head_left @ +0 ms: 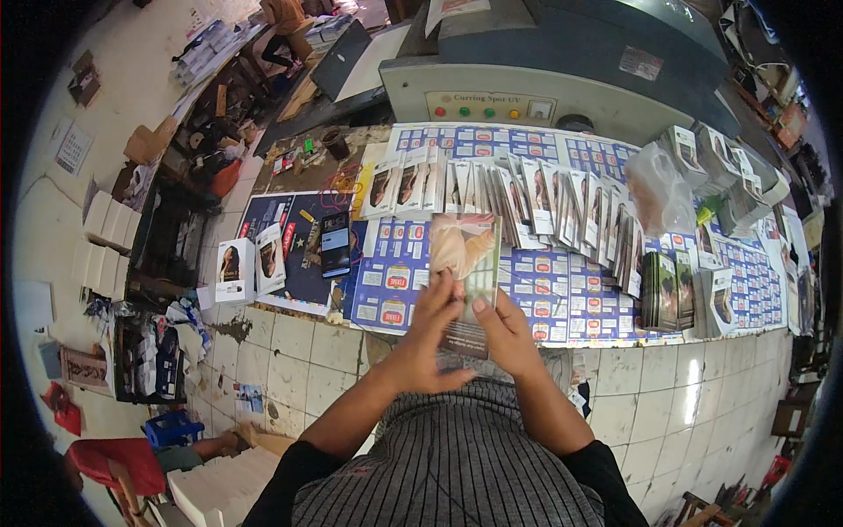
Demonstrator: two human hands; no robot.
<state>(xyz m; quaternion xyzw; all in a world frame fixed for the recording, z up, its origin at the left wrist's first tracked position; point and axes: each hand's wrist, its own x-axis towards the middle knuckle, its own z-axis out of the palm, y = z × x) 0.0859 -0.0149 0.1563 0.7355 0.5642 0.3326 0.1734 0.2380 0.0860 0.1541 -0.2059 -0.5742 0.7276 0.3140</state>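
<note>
The right hand [514, 338] is gripping the printed packet [479, 279] by its lower right edge, thumb on the face, probably to steady it above the table's near edge, while the left hand [426, 338] is spreading loosely open at its left side, too blurred to tell any grip. Beyond, white packets [543, 198] are overlapping in a row, perhaps keeping edges reachable; a clear plastic bag [659, 189] and, farther, a brown cup [335, 145] are standing with unreadable contents.

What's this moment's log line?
right hand: holding printed packet | left hand: open, over its left side | beyond: packet row | left: phone
</note>
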